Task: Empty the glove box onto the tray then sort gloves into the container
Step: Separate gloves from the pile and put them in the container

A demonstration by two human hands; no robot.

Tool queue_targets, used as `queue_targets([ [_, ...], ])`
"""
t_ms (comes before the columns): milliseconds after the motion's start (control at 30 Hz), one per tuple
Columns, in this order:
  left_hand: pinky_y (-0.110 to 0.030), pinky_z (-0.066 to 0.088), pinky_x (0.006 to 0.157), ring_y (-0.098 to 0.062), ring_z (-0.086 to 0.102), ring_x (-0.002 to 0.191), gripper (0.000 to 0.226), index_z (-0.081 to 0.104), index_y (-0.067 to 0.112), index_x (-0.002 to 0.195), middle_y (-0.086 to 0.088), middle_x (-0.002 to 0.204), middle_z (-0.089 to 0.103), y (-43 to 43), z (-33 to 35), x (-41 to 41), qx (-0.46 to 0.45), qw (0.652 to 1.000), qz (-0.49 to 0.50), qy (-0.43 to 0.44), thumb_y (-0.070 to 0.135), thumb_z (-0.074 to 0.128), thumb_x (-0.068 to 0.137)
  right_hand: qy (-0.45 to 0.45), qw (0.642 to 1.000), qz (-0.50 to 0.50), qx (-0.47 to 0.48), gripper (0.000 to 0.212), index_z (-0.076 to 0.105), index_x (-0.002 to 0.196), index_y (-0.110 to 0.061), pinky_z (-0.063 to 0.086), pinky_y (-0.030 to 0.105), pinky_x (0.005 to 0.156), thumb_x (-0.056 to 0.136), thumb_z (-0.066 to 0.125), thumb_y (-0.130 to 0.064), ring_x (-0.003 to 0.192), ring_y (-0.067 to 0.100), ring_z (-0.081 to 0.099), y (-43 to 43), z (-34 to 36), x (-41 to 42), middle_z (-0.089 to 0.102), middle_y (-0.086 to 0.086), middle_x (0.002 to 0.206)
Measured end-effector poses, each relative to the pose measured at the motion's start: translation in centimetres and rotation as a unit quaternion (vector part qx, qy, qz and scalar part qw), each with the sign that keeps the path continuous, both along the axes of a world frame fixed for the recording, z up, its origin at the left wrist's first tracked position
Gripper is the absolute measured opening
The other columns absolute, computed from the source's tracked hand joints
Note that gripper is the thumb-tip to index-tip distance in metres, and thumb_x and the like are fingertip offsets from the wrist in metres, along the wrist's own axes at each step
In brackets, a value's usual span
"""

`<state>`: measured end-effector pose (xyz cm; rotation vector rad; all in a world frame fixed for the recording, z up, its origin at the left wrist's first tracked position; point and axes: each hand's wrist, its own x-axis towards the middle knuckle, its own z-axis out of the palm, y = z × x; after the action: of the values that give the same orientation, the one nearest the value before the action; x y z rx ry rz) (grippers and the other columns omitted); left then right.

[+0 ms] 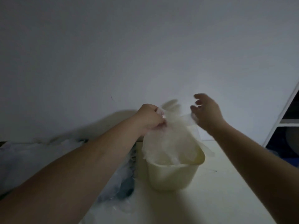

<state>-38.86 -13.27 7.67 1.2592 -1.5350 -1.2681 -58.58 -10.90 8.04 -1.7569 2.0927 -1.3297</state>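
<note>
Plastic glove (171, 131), one, in left hand (149, 118) above one container (173, 173).

**A pale table with a tub and a heap of gloves**

I see a table (226, 183) with a smooth, creamy yellow top. It goes right up to the plain wall at the back.

A round, cream container (171, 177) stands upright on the table, near the middle. Its top is open.

Just to the left of it lies a big, messy heap of thin, see-through gloves (32, 156). The heap runs along the left side, from the wall down to the near edge, and it comes close to the tub's side. Something dark (129, 188) shows under the heap, but I cannot tell what it is.

A thin dark line (214, 171), like a hair, lies on the bare top to the right of the tub.
</note>
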Motion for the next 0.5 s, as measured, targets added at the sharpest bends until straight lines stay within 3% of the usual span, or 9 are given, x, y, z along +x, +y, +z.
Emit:
queue_targets([
  [100, -0.026, 0.057, 0.056, -0.019, 0.066, 0.067, 0.012, 0.067, -0.002, 0.096, -0.011, 0.085, 0.064, -1.0, -0.8, -1.1, -0.041, 0.991, 0.001, -0.13, -0.011, 0.069, 0.087, -0.037, 0.998, 0.013, -0.053, 0.034, 0.064, 0.134, -0.02, 0.047, 0.035, 0.108, 0.101, 0.057, -0.02, 0.12, 0.02, 0.063, 1.8, 2.1, -1.0, 0.067, 0.0, 0.131],
  [200, -0.028, 0.05, 0.055, -0.024, 0.061, 0.075, 0.021, 0.059, 0.012, 0.083, -0.011, 0.081, 0.058, -1.8, -1.4, -2.1, -0.073, 0.973, 0.035, -0.217, -0.006, 0.069, 0.083, 0.009, 0.991, 0.134, 0.023, 0.03, 0.068, 0.131, -0.02, 0.051, 0.037, 0.103, 0.102, 0.058, -0.025, 0.122, 0.021, 0.063, 3.8, 3.0, 1.6, 0.068, 0.003, 0.131],
  [300, -0.033, 0.059, 0.071, -0.028, 0.065, 0.09, 0.01, 0.066, 0.011, 0.096, -0.013, 0.099, 0.066, -1.9, -1.4, -2.3, -0.053, 0.979, 0.055, -0.19, 0.003, 0.065, 0.091, 0.075, 0.948, 0.222, 0.217, 0.046, 0.05, 0.148, -0.02, 0.047, 0.032, 0.097, 0.104, 0.054, -0.034, 0.128, 0.024, 0.058, 4.7, 1.4, 5.6, 0.058, 0.007, 0.144],
  [400, -0.032, 0.054, 0.096, -0.024, 0.062, 0.117, 0.034, 0.067, 0.011, 0.126, -0.005, 0.125, 0.065, -1.8, -1.6, -0.8, -0.075, 0.986, 0.119, -0.091, 0.003, 0.058, 0.095, 0.128, 0.914, 0.213, 0.321, 0.065, 0.015, 0.163, -0.022, 0.041, 0.036, 0.1, 0.106, 0.043, -0.037, 0.137, 0.033, 0.048, 3.5, -1.0, 8.0, 0.042, 0.013, 0.158],
  [433, -0.029, 0.053, 0.096, -0.022, 0.061, 0.119, 0.039, 0.065, 0.013, 0.131, -0.002, 0.127, 0.065, -1.3, -1.3, 0.1, -0.102, 0.982, 0.144, -0.075, 0.002, 0.059, 0.094, 0.144, 0.907, 0.211, 0.335, 0.065, 0.012, 0.163, -0.023, 0.041, 0.039, 0.105, 0.107, 0.041, -0.041, 0.139, 0.035, 0.046, 2.8, -1.8, 8.4, 0.039, 0.014, 0.161],
  [500, -0.016, 0.049, 0.08, -0.015, 0.062, 0.112, 0.039, 0.065, 0.015, 0.13, 0.001, 0.122, 0.066, -0.2, -0.7, 2.0, -0.141, 0.975, 0.16, -0.064, 0.001, 0.06, 0.094, 0.184, 0.89, 0.207, 0.361, 0.068, 0.007, 0.164, -0.03, 0.034, 0.046, 0.115, 0.107, 0.036, -0.051, 0.144, 0.038, 0.039, 1.6, -3.2, 9.2, 0.032, 0.015, 0.165],
])
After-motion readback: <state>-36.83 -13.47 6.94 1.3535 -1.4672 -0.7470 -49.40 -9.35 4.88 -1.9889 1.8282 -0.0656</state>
